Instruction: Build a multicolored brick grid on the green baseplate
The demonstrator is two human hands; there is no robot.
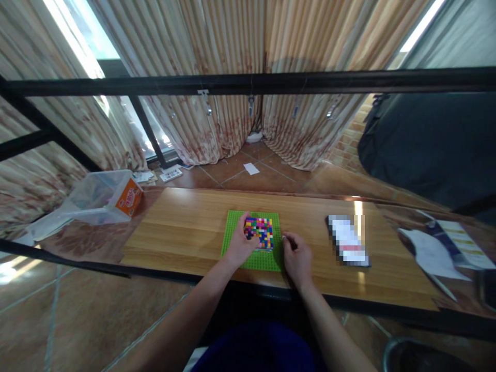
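1. The multicoloured mosaic of small bricks (265, 232) is a compact, roughly square block. Pink, red, yellow, white, blue, green, orange and purple studs are packed closely on its top, in no pattern that can be made out, with some darker patches toward its middle and left. A pale edge shows along its near side.
2. It sits on a green studded baseplate (261, 262), with bare green around it on the sides that show. The baseplate lies flat near the front edge of the wood-grain desk (178, 222), directly in front of the person.
3. The left grip (239, 245) is spread in a wide C at the mosaic's left side: the index finger reaches up by the far left corner, the thumb lies over the near left part, and coloured studs show in the gap between them.
4. The right grip (298, 256) is at the baseplate's right edge, apart from the mosaic. Its fingers are curled, thumb and index close together at the tips. A tiny pale spot shows there; whether a piece is pinched cannot be told.
5. Farther right on the desk lies a phone-like device (349, 240), its screen pixelated.
6. Off to the left stands a clear plastic box (104, 196) with an orange label (129, 197).
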